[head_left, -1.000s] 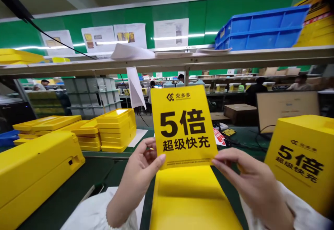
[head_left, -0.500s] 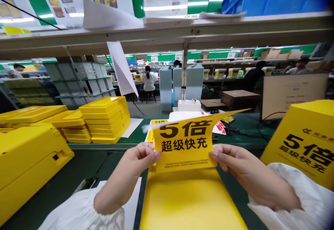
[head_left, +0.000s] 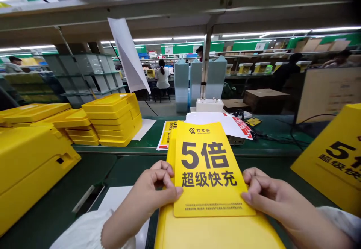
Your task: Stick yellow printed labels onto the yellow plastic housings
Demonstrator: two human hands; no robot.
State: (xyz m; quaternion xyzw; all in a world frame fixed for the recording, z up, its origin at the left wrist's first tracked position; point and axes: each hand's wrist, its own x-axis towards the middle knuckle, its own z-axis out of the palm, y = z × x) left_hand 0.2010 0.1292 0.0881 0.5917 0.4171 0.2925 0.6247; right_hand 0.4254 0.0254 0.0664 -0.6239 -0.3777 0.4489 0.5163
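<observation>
Yellow label (head_left: 211,170) at centre pinched along side edges by left grip (head_left: 152,187) and right grip (head_left: 270,196), over plain box (head_left: 220,234) at 6 o'clock; sticking perhaps unfinished, contact unclear. Second box (head_left: 332,170), 3 o'clock, already marked.

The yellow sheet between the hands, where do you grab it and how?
Probably by its left and right edges, one hand from each side: the yellow sheet looks thin and flat, and pinching there leaves the print uncovered. The left hand and right hand pinch it so.
</observation>
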